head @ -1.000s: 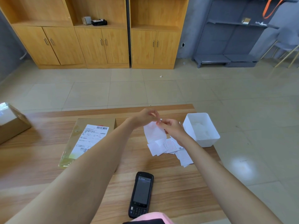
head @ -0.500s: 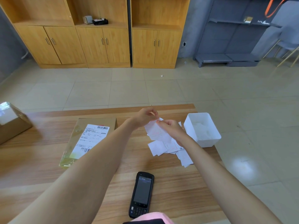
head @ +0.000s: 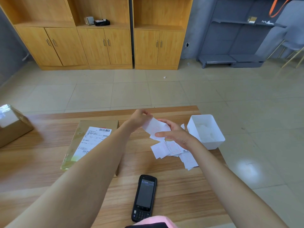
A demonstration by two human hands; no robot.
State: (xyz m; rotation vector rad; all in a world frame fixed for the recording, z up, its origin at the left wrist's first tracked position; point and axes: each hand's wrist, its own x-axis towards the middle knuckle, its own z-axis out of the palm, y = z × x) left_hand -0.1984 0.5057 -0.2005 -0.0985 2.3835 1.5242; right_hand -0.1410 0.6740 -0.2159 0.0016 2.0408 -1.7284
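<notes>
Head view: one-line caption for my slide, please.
Left hand and right hand hold a paper slip above a pile of slips on the table, between a parcel and a white tub.

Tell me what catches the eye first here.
The left hand and right hand hold a white slip up over the wooden table. Beneath them lies a loose pile of slips, with a white bin just to its right. A black handheld scanner lies near the front edge, and a labelled parcel lies to the left.
</notes>
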